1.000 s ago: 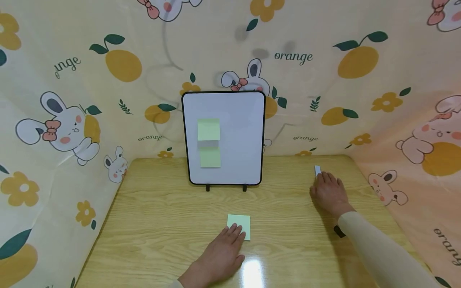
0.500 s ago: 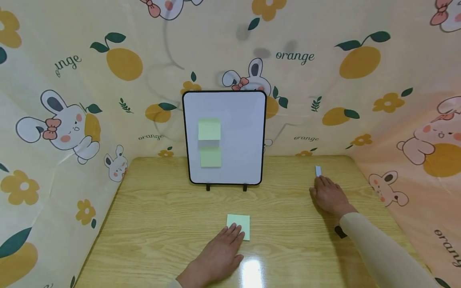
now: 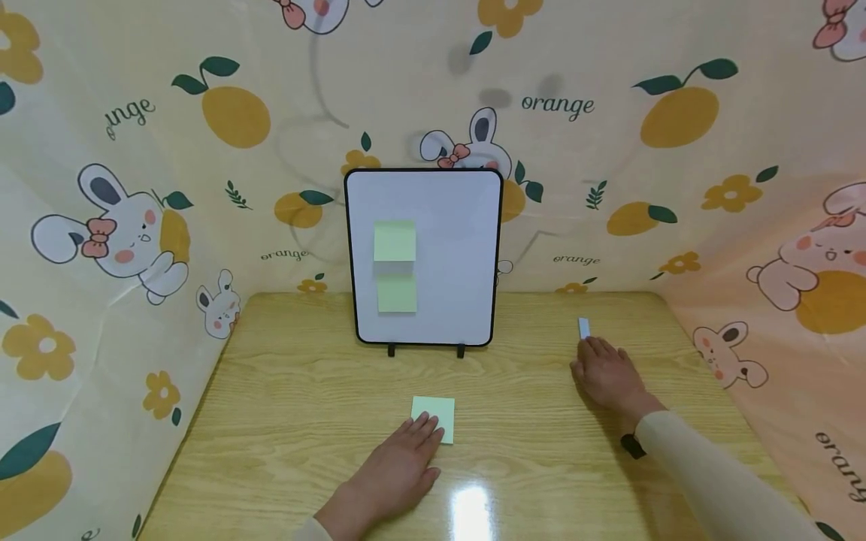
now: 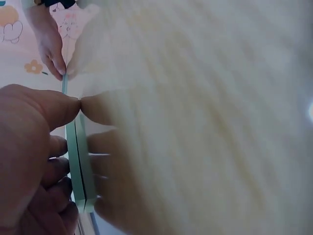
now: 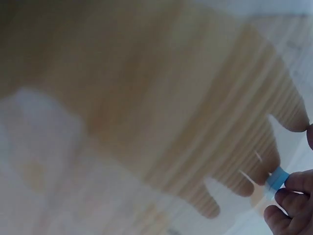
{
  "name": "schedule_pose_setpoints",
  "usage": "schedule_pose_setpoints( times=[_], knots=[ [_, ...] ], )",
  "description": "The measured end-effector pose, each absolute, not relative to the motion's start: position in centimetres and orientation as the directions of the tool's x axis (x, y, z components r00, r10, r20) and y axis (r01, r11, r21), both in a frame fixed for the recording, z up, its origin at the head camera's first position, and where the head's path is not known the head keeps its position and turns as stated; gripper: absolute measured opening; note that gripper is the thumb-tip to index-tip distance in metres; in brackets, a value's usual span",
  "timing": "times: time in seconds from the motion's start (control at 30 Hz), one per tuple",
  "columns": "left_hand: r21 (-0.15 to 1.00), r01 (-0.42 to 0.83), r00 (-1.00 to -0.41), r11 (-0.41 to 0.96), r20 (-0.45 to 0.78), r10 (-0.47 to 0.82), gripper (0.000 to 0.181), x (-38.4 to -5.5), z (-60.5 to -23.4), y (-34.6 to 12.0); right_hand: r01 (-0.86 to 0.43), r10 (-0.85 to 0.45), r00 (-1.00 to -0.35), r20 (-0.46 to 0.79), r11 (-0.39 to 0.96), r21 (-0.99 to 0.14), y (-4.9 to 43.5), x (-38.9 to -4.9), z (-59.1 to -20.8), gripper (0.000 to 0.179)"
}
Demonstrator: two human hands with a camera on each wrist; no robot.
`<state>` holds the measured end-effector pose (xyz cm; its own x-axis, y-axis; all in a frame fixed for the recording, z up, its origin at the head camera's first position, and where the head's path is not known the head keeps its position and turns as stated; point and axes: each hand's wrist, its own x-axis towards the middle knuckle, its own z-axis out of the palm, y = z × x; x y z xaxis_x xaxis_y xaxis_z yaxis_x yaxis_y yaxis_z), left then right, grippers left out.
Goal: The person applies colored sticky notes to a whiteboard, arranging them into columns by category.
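Observation:
My left hand lies with extended fingers on a square pad of pale-green sticky notes, flat on the table front centre. Edge-on in the left wrist view, the pad has the fingers along it and the thumb beyond its end. Farther right, my right hand rests its fingertips on a narrow light-blue block, whose near end they cover. The right wrist view shows the block under the fingertips, the thumb standing apart.
A black-framed whiteboard stands at the back centre on small black feet. Two green sticky notes, an upper note and a lower note, are on its left half. Patterned cloth walls the wooden table.
My left hand has slid a little left with the green pad under its fingers. The right hand has also shifted slightly left and towards me, and the light-blue block has moved with it.

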<state>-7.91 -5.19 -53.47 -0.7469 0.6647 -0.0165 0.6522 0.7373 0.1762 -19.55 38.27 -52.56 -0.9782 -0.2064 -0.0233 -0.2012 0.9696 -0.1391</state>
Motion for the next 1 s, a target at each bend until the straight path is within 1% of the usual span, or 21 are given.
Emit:
schedule_pose_setpoints(
  times=[0.1,0.33,0.57,0.67,1.0],
  knots=[
    [0.211,0.633,-0.760,0.745,-0.018,0.650,0.057,-8.3,-53.5,-5.9,-0.220,-0.223,-0.975,-0.004,0.965,-0.140,37.4,-19.1,-52.7,0.051],
    [0.296,0.562,-0.805,0.773,-0.019,0.593,0.056,-9.3,-53.6,-8.4,-0.235,-0.243,-0.970,-0.022,0.956,-0.178,34.8,-18.0,-52.6,0.058],
    [0.346,0.526,-0.834,0.777,0.027,0.552,0.053,-10.5,-53.9,-11.8,-0.352,-0.345,-0.936,0.070,0.921,-0.166,32.1,-16.2,-53.1,0.056],
    [0.360,0.520,-0.839,0.774,0.048,0.541,0.052,-11.1,-54.0,-13.2,-0.396,-0.387,-0.918,0.088,0.904,-0.160,30.4,-15.2,-53.0,0.057],
    [0.405,0.468,-0.865,0.785,0.031,0.500,0.047,-13.0,-53.5,-15.4,-0.513,-0.515,-0.857,0.020,0.849,-0.128,24.2,-12.1,-53.1,0.061]
  ],
)
